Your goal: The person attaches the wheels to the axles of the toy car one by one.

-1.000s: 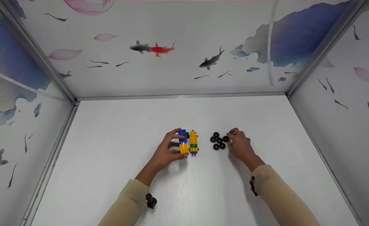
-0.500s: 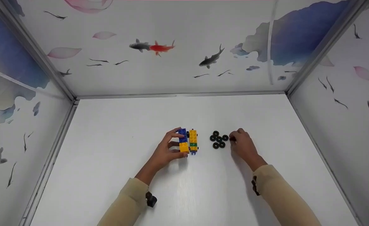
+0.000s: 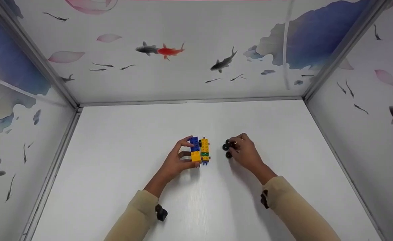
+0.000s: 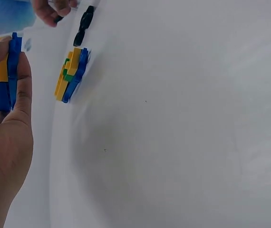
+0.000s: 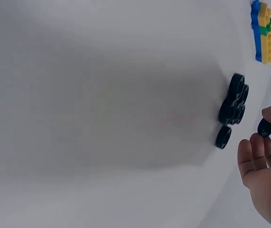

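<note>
My left hand point(image 3: 173, 163) grips a toy-brick vehicle point(image 3: 195, 156) of blue and yellow studded bricks, with a black wheel point(image 3: 200, 144) showing on its right side. Beside it lies a second brick vehicle point(image 3: 205, 147), yellow with a green band and a blue base, as the left wrist view also shows. Thumb and fingers of my right hand point(image 3: 246, 154) pinch a small black wheel point(image 5: 266, 127), held off the table. Below and left of that hand is a cluster of black wheels point(image 5: 228, 110), partly hidden by my fingers in the head view.
The white tabletop point(image 3: 133, 134) is framed by grey metal edges and walls printed with fish and petals. A black device point(image 3: 161, 213) is strapped at the left sleeve, another point(image 3: 265, 199) at the right.
With a black wheel in its fingers, my right hand has drawn slightly right of the cluster, then swung back left over it. My left hand stays on its brick vehicle.
</note>
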